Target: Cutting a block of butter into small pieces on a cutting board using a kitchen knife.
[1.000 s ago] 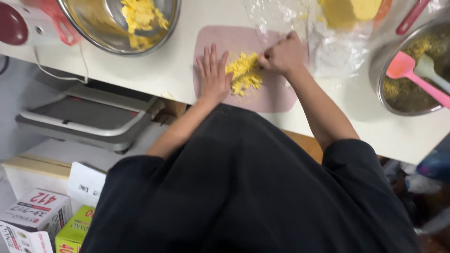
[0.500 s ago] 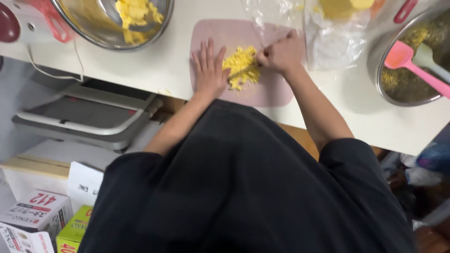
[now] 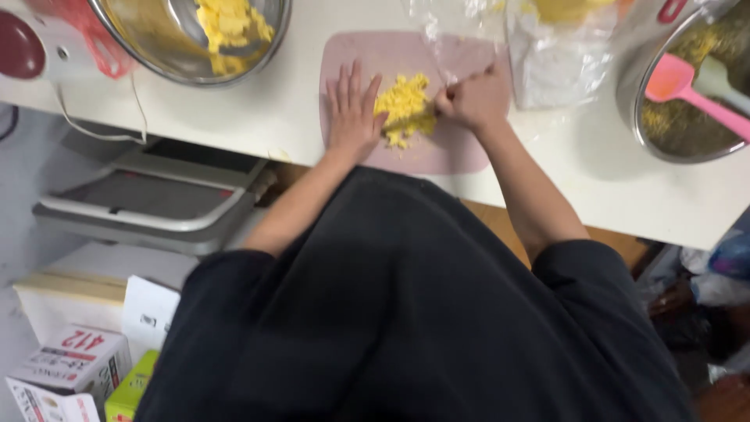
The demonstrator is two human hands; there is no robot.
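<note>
Both hands closer together, yellow crumbs between.

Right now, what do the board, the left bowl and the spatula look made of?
Board: matte pink plastic, by its flat, dull, rounded look. Left bowl: polished steel, shiny with reflections. Spatula: pink silicone or plastic, smooth; the look leaves it open.

Steel bowls are cut by the top edge; right fist's tool is blurred.
</note>
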